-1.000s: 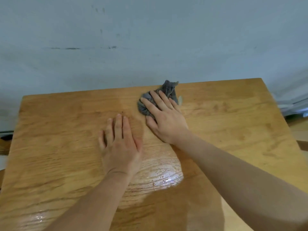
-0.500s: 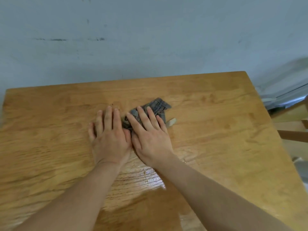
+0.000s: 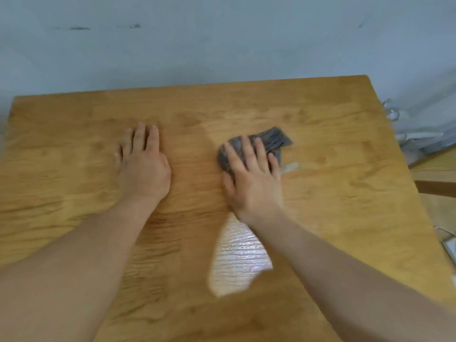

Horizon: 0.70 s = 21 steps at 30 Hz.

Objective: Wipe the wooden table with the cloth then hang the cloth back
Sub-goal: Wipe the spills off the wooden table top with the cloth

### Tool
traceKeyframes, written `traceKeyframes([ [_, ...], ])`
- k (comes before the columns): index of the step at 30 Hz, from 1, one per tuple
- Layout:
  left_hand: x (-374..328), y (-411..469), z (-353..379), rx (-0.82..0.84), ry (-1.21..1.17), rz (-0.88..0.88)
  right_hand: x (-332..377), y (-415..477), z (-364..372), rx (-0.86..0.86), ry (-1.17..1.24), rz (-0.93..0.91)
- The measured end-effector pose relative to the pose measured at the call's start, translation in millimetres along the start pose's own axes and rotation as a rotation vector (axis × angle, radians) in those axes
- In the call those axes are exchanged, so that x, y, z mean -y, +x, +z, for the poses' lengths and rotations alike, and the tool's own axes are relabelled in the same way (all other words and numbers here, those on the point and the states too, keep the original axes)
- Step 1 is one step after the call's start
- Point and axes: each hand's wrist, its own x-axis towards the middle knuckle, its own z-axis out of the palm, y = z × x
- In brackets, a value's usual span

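The wooden table [image 3: 333,198] fills most of the head view, its top glossy with a bright reflection near the front. A crumpled grey cloth [image 3: 274,141] lies right of the table's middle. My right hand [image 3: 251,178] presses flat on the cloth, fingers spread over it, covering its near half. My left hand [image 3: 143,164] rests flat on the bare wood to the left, palm down, fingers apart, holding nothing. A small pale tag [image 3: 291,167] of the cloth sticks out to the right of my right hand.
A pale blue-grey wall [image 3: 222,45] stands right behind the table's far edge. Beyond the right edge are grey-white items [image 3: 419,139] and a wooden piece [image 3: 436,187]. The table's right edge runs diagonally toward the front.
My right hand has slid the cloth to the right, away from my left hand, which it was next to half a second ago. My left hand stays flat on the wood.
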Motion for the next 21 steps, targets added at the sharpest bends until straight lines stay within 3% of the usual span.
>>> traceKeyframes([
  [3,-9.6,-6.2,-2.6,0.043,-0.019,-0.075,16.5,-76.0,4.5,0.114,-0.016,-0.411],
  [5,-24.2,-18.0,-2.4,0.076,-0.02,-0.097,-16.3,-93.5,-3.0,0.152,-0.004,-0.558],
  [7,-50.2,-40.9,1.5,0.079,-0.031,-0.064,-65.9,-89.4,-15.0,0.144,-0.045,-0.53],
  [11,-112.2,-101.4,16.1,0.1,-0.102,0.134,-163.9,-65.2,-49.9,0.127,-0.089,-0.119],
  [15,-166.0,-148.8,21.5,0.223,-0.12,0.331,-154.5,-91.8,-46.1,0.031,-0.018,0.183],
  [18,-190.8,-160.7,14.1,0.3,-0.092,0.322,-143.5,-154.9,-42.7,0.087,-0.032,-0.041],
  [21,-199.1,-158.8,11.0,0.356,-0.053,0.293,-186.3,-185.1,-54.5,0.129,-0.051,-0.233],
])
